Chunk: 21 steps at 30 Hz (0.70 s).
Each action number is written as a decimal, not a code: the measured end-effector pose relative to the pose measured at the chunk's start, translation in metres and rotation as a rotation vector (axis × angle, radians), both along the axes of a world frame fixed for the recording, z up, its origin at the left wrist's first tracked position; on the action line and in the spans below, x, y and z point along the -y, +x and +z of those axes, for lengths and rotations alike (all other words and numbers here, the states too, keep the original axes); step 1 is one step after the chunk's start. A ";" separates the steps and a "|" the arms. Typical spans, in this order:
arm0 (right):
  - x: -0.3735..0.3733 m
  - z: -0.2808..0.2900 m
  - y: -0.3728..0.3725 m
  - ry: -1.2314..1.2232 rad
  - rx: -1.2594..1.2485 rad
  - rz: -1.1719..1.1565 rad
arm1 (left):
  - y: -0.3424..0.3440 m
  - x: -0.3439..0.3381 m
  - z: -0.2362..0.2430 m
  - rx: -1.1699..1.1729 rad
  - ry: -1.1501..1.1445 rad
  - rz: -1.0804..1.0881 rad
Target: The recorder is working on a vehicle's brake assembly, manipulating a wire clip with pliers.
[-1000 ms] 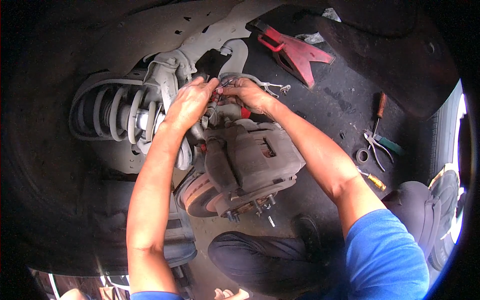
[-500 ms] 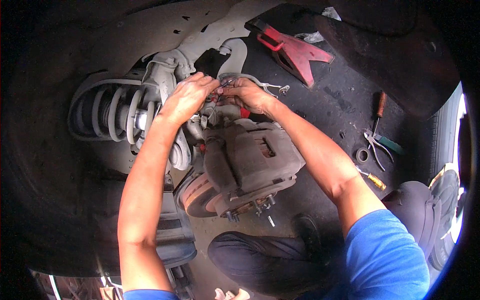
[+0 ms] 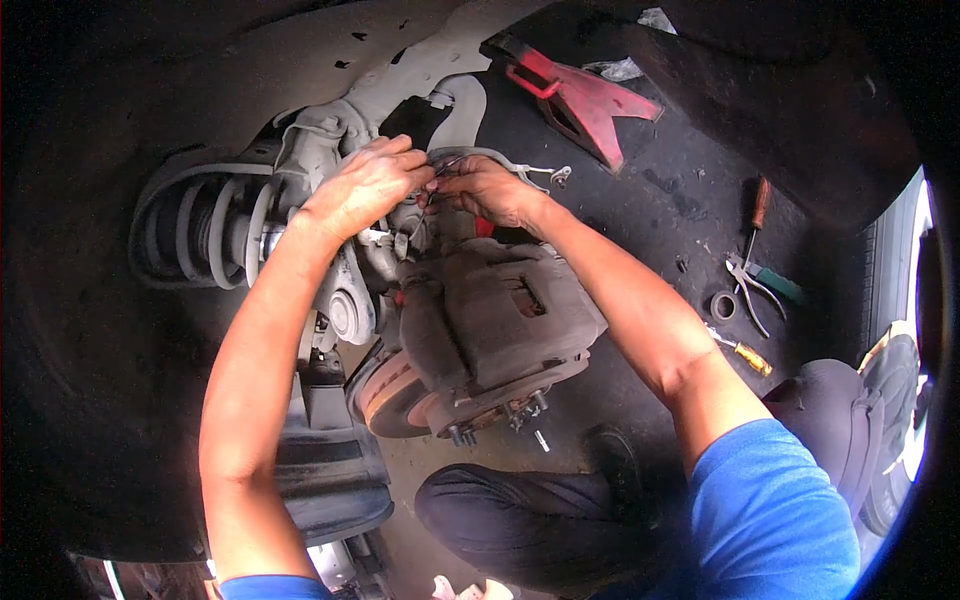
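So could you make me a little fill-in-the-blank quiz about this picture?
1. Both hands, left and right, meet just above the brake ____.
2. The coil spring lies to the ____ of the hands.
3. The jack stand on the floor is ____ in colour.
4. The pliers lie on the person's ____ side.

Missing words: caliper; left; red; right

I am looking into a car repair workshop: an exposed wheel hub with brake caliper (image 3: pixel 500 320), brake disc (image 3: pixel 385 395) and coil spring (image 3: pixel 205 230), a red jack stand (image 3: pixel 585 95) and pliers (image 3: pixel 750 290) on the oil-stained floor (image 3: pixel 660 200).
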State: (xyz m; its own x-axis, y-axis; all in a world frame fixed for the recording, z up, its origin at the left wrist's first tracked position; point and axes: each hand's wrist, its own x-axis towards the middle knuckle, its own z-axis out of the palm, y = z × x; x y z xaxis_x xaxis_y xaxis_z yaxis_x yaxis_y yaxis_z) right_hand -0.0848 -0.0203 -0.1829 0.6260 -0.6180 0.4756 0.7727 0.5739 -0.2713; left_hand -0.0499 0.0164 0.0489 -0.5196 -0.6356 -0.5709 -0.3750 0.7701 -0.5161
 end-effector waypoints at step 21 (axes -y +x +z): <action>-0.005 0.005 -0.002 -0.014 -0.137 -0.124 | 0.020 0.011 -0.021 -0.873 -0.105 1.562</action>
State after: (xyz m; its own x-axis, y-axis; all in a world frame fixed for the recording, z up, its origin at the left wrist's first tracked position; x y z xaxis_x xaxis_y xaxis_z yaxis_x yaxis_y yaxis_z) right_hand -0.0870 -0.0149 -0.1781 0.6048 -0.6884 0.4004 0.7927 0.4721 -0.3857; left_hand -0.0300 0.0057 0.0279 0.4391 -0.7958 -0.4169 -0.8136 -0.5491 0.1912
